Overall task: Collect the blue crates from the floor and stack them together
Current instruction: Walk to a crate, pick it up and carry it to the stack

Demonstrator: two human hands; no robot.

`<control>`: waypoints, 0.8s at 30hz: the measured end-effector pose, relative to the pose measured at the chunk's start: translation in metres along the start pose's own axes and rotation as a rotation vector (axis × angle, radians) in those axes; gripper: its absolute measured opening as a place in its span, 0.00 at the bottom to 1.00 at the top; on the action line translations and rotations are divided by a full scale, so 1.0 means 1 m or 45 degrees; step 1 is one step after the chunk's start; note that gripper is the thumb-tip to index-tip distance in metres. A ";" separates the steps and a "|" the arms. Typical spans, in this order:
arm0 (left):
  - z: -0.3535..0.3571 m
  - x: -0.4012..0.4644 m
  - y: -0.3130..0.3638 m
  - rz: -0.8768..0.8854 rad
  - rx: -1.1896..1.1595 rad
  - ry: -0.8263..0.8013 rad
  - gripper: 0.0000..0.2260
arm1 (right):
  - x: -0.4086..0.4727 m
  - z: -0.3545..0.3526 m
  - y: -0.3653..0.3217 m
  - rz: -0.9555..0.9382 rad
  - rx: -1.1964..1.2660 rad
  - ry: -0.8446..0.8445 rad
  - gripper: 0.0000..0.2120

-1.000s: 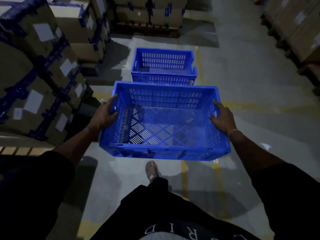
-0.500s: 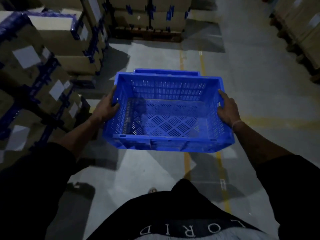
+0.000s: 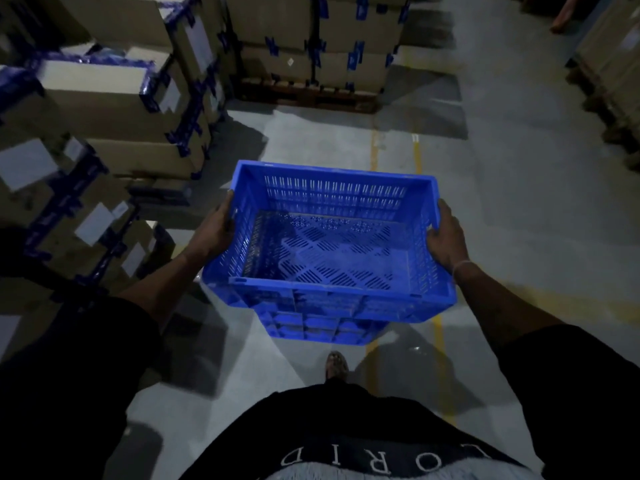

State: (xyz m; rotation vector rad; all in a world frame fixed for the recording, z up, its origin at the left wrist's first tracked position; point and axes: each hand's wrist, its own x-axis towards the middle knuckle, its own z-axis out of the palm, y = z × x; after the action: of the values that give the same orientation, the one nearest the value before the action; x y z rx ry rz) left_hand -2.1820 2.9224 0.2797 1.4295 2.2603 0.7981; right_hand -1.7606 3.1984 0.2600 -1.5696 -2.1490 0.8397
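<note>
While held level over the floor, the blue perforated plastic crate sits directly above a 2nd blue crate, likely lining up to nest. Left hand and right hand grasp its side rims. Taped cardboard boxes far left.

blue slotted crate, over second crate

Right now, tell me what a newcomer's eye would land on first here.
The bright blue crate at the centre, gripped at its short sides by the left hand and right hand. Just beneath it, a second blue crate sits on the grey floor. Taped cardboard boxes pile up on the left.
</note>
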 end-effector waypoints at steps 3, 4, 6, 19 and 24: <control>0.005 0.028 -0.003 -0.056 0.036 -0.011 0.36 | 0.034 0.002 -0.002 -0.017 -0.022 -0.007 0.33; 0.005 0.037 -0.004 -0.070 0.032 -0.007 0.35 | 0.043 0.003 -0.003 -0.006 -0.024 -0.010 0.33; 0.006 0.053 -0.003 -0.082 0.004 0.000 0.35 | 0.058 0.004 -0.005 0.008 -0.041 -0.016 0.33; 0.009 0.101 -0.013 -0.059 0.067 -0.037 0.33 | 0.087 0.012 -0.012 0.002 -0.118 -0.026 0.31; 0.007 0.089 -0.021 0.004 0.122 -0.051 0.34 | 0.061 0.016 -0.018 0.037 -0.122 -0.002 0.31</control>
State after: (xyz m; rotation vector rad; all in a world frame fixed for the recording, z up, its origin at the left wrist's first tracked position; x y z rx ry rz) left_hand -2.2312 2.9975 0.2614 1.4781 2.2948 0.6639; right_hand -1.8030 3.2483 0.2557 -1.6511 -2.2026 0.7577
